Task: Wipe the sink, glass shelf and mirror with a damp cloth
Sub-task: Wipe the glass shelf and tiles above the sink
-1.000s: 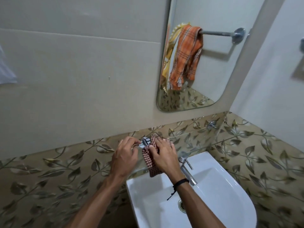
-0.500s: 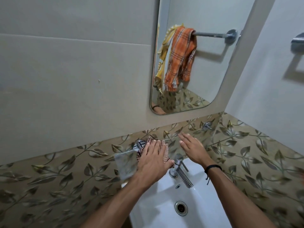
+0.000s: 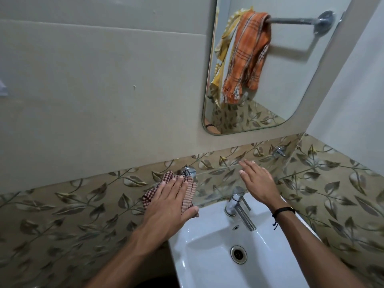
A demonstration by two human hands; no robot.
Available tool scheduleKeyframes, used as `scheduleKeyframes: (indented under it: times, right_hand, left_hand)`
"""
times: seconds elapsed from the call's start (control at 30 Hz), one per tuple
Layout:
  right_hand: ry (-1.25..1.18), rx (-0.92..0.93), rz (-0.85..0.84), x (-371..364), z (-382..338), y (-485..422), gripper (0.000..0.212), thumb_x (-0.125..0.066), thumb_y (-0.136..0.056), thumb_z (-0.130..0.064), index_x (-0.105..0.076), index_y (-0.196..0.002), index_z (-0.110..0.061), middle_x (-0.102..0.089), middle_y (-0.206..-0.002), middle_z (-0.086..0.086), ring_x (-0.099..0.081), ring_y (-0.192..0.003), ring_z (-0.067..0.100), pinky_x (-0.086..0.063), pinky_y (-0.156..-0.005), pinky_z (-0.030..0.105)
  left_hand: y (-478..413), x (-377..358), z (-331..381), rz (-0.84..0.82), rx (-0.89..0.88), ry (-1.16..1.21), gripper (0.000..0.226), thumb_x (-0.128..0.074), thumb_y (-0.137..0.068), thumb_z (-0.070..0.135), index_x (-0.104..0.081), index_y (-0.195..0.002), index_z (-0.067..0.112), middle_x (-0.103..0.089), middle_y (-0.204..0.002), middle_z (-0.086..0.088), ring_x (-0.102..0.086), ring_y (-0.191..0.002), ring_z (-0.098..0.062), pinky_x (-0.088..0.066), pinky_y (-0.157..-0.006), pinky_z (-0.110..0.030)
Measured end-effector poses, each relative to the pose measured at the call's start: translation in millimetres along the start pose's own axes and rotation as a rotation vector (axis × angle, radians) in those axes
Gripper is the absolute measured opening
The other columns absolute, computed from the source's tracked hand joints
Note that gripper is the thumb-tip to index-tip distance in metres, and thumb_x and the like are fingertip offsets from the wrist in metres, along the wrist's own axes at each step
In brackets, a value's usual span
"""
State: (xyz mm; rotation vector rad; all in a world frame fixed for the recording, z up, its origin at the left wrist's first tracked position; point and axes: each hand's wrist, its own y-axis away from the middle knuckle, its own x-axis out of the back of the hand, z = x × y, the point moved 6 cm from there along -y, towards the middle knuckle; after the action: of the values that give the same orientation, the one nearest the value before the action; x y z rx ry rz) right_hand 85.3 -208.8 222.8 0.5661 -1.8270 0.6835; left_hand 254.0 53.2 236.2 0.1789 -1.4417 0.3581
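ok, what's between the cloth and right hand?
Head view: only bare glass shelf between cloth and right hand; tap stands lower, on the sink.

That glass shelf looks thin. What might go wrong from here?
The left hand presses the cloth flat on the glass shelf, held by a small metal bracket; hard pressure might crack or loosen it. The right hand lies bare over the glass and may leave smears.

Glass shelf point(image 3: 215, 182), clear, mounted just above sink point(image 3: 180, 256). On left end: crumpled checked cloth point(image 3: 167, 178), just beside chrome bracket point(image 3: 188, 171).
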Motion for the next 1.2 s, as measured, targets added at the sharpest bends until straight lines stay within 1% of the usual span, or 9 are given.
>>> scheduleKeyframes:
  times: [0.23, 0.4, 0.6, 0.8, 0.9, 0.97, 1.03, 1.1, 1.2]
  right_hand:
    - [-0.016, 0.015, 0.001, 3.6, -0.4, 2.9, 0.048, -0.026, -0.107, -0.046, -0.034, -0.153, -0.034, -0.032, -0.16, -0.01, -0.022, -0.15, 0.011, -0.014, -0.121, 0.041]
    - [-0.016, 0.009, 0.02, 2.5, 0.2, 2.6, 0.049, -0.025, -0.107, -0.048, -0.036, -0.152, -0.035, -0.034, -0.16, -0.01, -0.023, -0.15, 0.011, -0.016, -0.121, 0.041]
    - [-0.02, -0.021, 0.065, 0.8, -2.1, 2.9, 0.048, -0.026, -0.106, -0.048, -0.041, -0.15, -0.033, -0.037, -0.158, -0.01, -0.026, -0.149, 0.013, -0.017, -0.121, 0.042]
    - [-0.012, -0.014, 0.081, -1.9, -1.1, 3.2, 0.051, -0.025, -0.105, -0.048, -0.042, -0.149, -0.032, -0.04, -0.157, -0.008, -0.029, -0.148, 0.014, -0.019, -0.12, 0.044]
    - [-0.013, -0.011, 0.07, -1.0, -0.9, 3.2, 0.049, -0.026, -0.106, -0.047, -0.042, -0.15, -0.031, -0.039, -0.157, -0.008, -0.028, -0.148, 0.014, -0.018, -0.12, 0.045]
    - [-0.012, -0.003, 0.069, -0.6, -0.5, 2.9, 0.048, -0.026, -0.107, -0.046, -0.041, -0.15, -0.032, -0.038, -0.158, -0.008, -0.027, -0.148, 0.014, -0.018, -0.12, 0.045]
    - [-0.017, -0.011, 0.077, 0.7, 0.6, 3.8, 0.05, -0.024, -0.105, -0.048, -0.041, -0.15, -0.033, -0.039, -0.157, -0.009, -0.028, -0.148, 0.013, -0.019, -0.12, 0.045]
    - [-0.018, -0.023, 0.088, 0.3, 0.9, 4.4, 0.055, -0.021, -0.101, -0.053, -0.043, -0.149, -0.034, -0.04, -0.156, -0.011, -0.029, -0.147, 0.012, -0.019, -0.12, 0.044]
    - [-0.021, -0.03, 0.102, 0.5, 0.3, 4.2, 0.053, -0.024, -0.101, -0.053, -0.044, -0.147, -0.036, -0.042, -0.155, -0.012, -0.029, -0.147, 0.011, -0.02, -0.119, 0.043]
  left_hand:
    - [-7.1, -6.0, 4.7, 0.002, -0.017, -0.007, 0.103, 0.013, -0.077, 0.08, 0.0, -0.161, 0.023, 0.009, -0.169, 0.006, 0.011, -0.155, -0.009, 0.019, -0.119, -0.03]
    - [20.8, -2.7, -23.8, 0.035, 0.122, 0.074, 0.092, -0.007, -0.089, 0.081, 0.003, -0.161, 0.024, 0.012, -0.166, 0.011, 0.017, -0.148, -0.001, 0.014, -0.118, -0.025]
    - [9.5, -8.0, -16.0, -0.017, 0.167, 0.09, 0.132, 0.032, -0.053, 0.089, 0.007, -0.161, 0.018, 0.015, -0.168, 0.003, 0.014, -0.154, -0.011, 0.015, -0.118, -0.03]
    - [-1.7, -2.0, -9.6, -0.063, 0.109, 0.049, 0.09, -0.008, -0.092, 0.076, 0.004, -0.162, 0.02, 0.012, -0.169, 0.004, 0.012, -0.154, -0.011, 0.018, -0.117, -0.029]
    - [0.1, -4.6, -10.4, -0.06, 0.05, 0.029, 0.092, 0.005, -0.086, 0.076, 0.002, -0.161, 0.023, 0.009, -0.167, 0.011, 0.01, -0.154, -0.008, 0.019, -0.118, -0.029]
    - [6.0, -9.7, -13.3, 0.046, 0.009, 0.124, 0.101, 0.011, -0.08, 0.081, -0.013, -0.161, 0.026, -0.001, -0.165, 0.017, 0.003, -0.154, -0.005, 0.021, -0.119, -0.03]
    - [13.2, -14.9, -17.7, 0.226, 0.004, 0.348, 0.088, -0.01, -0.09, 0.08, -0.038, -0.154, 0.026, -0.024, -0.161, 0.016, -0.007, -0.151, 0.004, 0.015, -0.125, -0.04]
    - [19.9, -18.5, -22.8, 0.404, 0.071, 0.6, 0.057, -0.04, -0.097, 0.057, -0.055, -0.141, 0.025, -0.043, -0.152, 0.017, -0.016, -0.148, 0.008, -0.003, -0.127, -0.049]
    - [31.5, -17.7, -18.9, 0.62, 0.24, 0.996, 0.031, -0.06, -0.099, 0.015, -0.066, -0.128, 0.025, -0.047, -0.144, 0.034, -0.023, -0.148, 0.006, -0.02, -0.125, -0.041]
